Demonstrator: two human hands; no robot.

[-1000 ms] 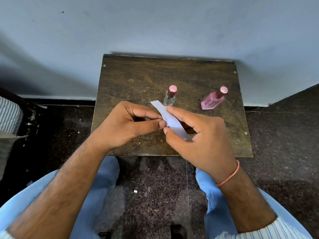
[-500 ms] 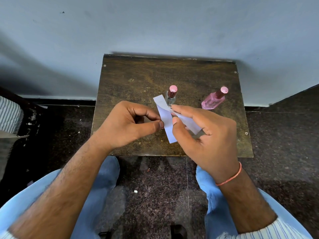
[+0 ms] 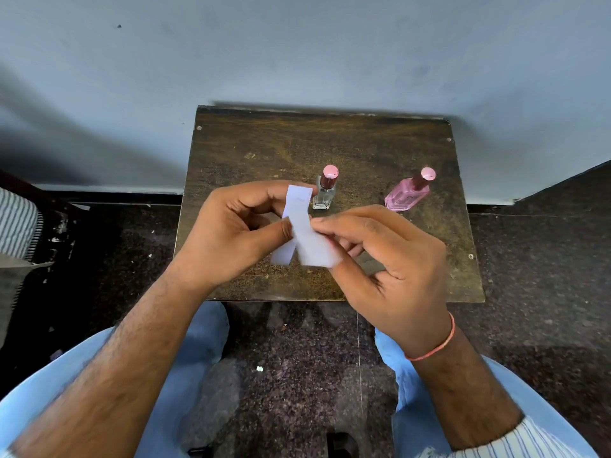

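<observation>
Both hands grip the white paper strip (image 3: 307, 239): my left hand (image 3: 231, 236) pinches its middle between thumb and forefinger, and my right hand (image 3: 390, 269) pinches its near right end. A second ago it ran as one straight band; now two legs spread toward me. I judge the fold or separation begun, not finished. The strip is held above the table (image 3: 363, 143), just near of the clear bottle (image 3: 324, 193).

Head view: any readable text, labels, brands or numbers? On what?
No text can be read.
Paper strip, pinched between left hand and right hand: blank on the side that shows.
Clear bottle: no label visible.
Pink bottle: faint marks on its face, too blurred to read.
Table: no writing.
</observation>
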